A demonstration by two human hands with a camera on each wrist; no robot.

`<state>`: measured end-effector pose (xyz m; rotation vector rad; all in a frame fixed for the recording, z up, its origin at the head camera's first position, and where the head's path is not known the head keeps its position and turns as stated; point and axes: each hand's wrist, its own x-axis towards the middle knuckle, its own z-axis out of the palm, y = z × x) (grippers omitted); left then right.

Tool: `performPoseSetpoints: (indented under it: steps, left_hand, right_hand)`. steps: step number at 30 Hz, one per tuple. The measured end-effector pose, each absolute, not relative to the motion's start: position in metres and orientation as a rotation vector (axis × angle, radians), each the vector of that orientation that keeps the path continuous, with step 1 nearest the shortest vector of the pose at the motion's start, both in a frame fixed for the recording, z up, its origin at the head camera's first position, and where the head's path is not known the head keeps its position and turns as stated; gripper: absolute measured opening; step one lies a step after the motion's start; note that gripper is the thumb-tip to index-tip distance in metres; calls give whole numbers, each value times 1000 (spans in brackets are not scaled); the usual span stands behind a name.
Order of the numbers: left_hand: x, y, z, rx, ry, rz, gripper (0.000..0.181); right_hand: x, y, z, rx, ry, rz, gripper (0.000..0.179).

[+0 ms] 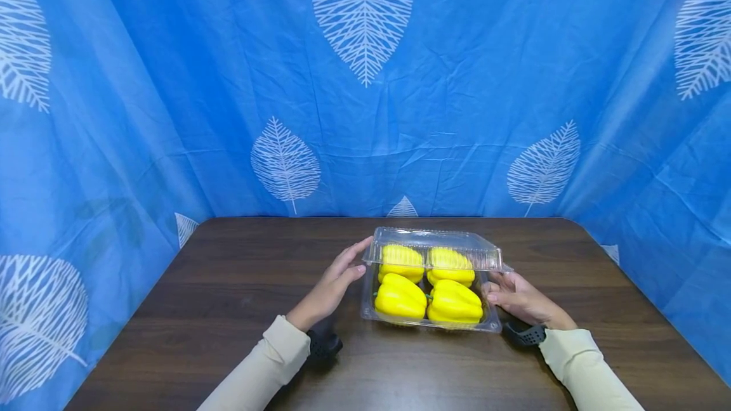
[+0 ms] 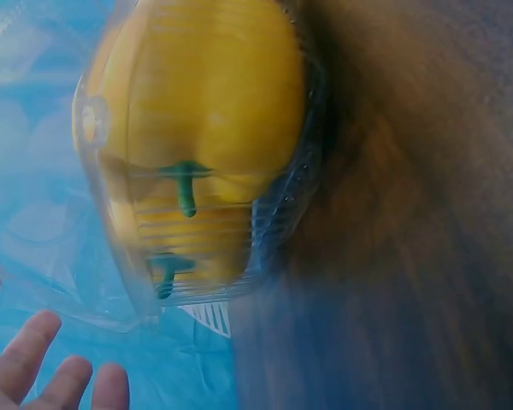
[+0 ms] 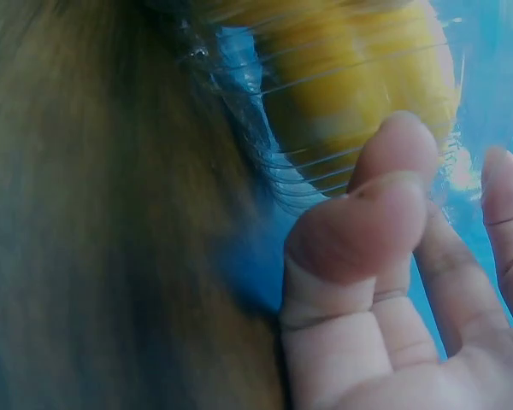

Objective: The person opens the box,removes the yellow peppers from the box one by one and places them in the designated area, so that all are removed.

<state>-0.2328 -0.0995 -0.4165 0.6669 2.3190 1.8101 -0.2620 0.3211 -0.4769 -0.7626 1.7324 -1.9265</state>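
A clear plastic clamshell box [image 1: 371,317] sits right of the table's middle, with several yellow bell peppers [image 1: 401,297] inside, two in front and two behind. Its hinged lid [image 1: 434,238] is partly raised and slants over the back peppers. My left hand [image 1: 331,284] is at the box's left side, fingers extended, fingertips right by the lid's left corner. In the left wrist view, green stems [image 2: 185,190] show through the ribbed wall. My right hand [image 1: 520,297] is at the right side, fingertips under the lid's corner; its thumb [image 3: 350,231] overlaps the index finger near the wall.
The dark wood table [image 1: 228,309] has its far edge close behind the box. A blue curtain [image 1: 428,113] with white leaf prints surrounds the table at the back and sides. A black band [image 1: 524,333] circles the right wrist, below the pale sleeve [image 1: 582,360].
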Motion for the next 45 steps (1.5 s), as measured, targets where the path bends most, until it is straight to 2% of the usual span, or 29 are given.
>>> performPoseSetpoints:
  steps: [5,10,25,33,45]
  left_hand:
    - [-236,-100,-413,733,2347,1774,66]
    - [-241,-100,-409,775,2349,1772,65]
    - [-258,-96,-403,770,2226,1893,68]
    - [-271,-95,-399,760,2196,1905,70]
    - [-289,-90,-401,577,2190,1895,67]
  right_hand:
    - [-262,319,-474,-770,1736,-1914,50]
    - [-263,318,-474,-861,1675,-1922,45]
    - [-267,325,-480,-950,1538,-1934,50]
    - [-266,326,-480,-906,1586,-1925,53]
    - [-265,322,-478,-863,1668,-1903,63]
